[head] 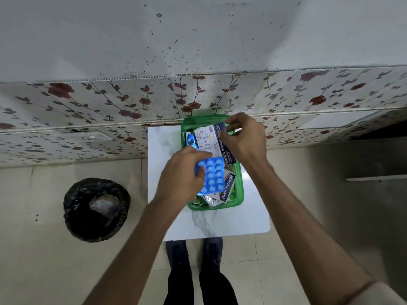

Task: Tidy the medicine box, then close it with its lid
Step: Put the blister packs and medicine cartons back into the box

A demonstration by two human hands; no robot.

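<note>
My left hand [182,172] pinches blue blister strip [212,176] | right hand [243,137] grips dressings carton [212,139], long axis running away from me | green medicine box [239,194] directly beneath both.

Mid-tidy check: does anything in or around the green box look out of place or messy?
Yes. Inside the green medicine box, packets lie jumbled: a Hansaplast pack sits tilted over crumpled foil strips. The left hand holds a blue blister pack, the right hand a dressings packet. No lid is visible.

left hand [182,175] gripping, right hand [244,137] pinching
</note>
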